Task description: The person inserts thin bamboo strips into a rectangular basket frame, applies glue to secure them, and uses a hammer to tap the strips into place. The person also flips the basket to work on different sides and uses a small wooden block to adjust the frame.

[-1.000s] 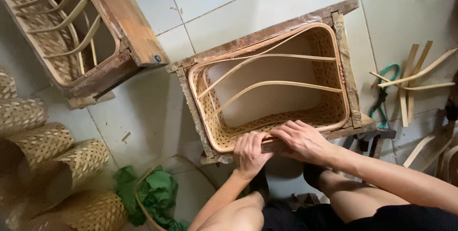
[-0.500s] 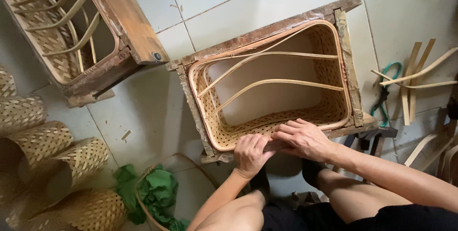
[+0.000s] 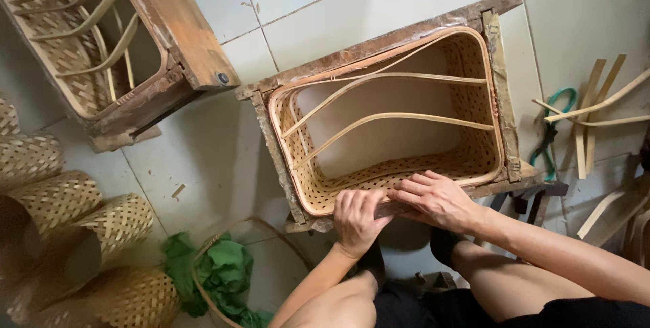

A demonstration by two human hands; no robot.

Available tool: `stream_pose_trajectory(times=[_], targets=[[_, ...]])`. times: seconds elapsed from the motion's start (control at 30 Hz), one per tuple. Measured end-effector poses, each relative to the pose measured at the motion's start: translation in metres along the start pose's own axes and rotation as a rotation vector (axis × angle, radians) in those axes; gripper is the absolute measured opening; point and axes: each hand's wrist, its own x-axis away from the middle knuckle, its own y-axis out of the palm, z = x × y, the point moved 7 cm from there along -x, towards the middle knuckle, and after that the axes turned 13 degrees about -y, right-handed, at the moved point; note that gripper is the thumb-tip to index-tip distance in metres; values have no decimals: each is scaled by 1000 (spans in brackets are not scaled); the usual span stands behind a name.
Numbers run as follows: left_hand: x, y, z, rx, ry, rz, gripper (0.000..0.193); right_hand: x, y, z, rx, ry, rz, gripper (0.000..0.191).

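Two hands on the near rim of the woven basket [image 3: 399, 165], seated inside its wooden frame [image 3: 379, 44] on the tiled floor [image 3: 203, 145]. Left hand [image 3: 359, 216] curled over the edge, fingers gripping the rim strip; right hand [image 3: 437, 199] flattened beside it, fingers spread and pressing down, clasping nothing. Looks like seating the rim against the weave. Next move likely calling for steady downward pressure along the edge, kept even to avoid kinking. Three curved bamboo ribs [image 3: 393, 119] bracing the interior. Farther out: second framed basket [image 3: 81, 37] upper left, finished woven cylinders [image 3: 61, 199] at left, green cloth [image 3: 223, 274] near the knee, loose bamboo strips [image 3: 596, 108] at right.
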Motion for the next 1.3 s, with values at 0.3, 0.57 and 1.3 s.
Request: stream_pose_trajectory(times=[0.3, 0.57, 1.3], targets=[[3, 3, 2, 27, 40, -11, 51, 14, -60, -5, -49, -30, 227, 58], [16, 0, 23, -29, 71, 19, 51, 148, -150, 11, 195, 373, 586, 46], [35, 0, 42, -96, 43, -7, 54, 123, -74, -6, -27, 94, 463, 42]])
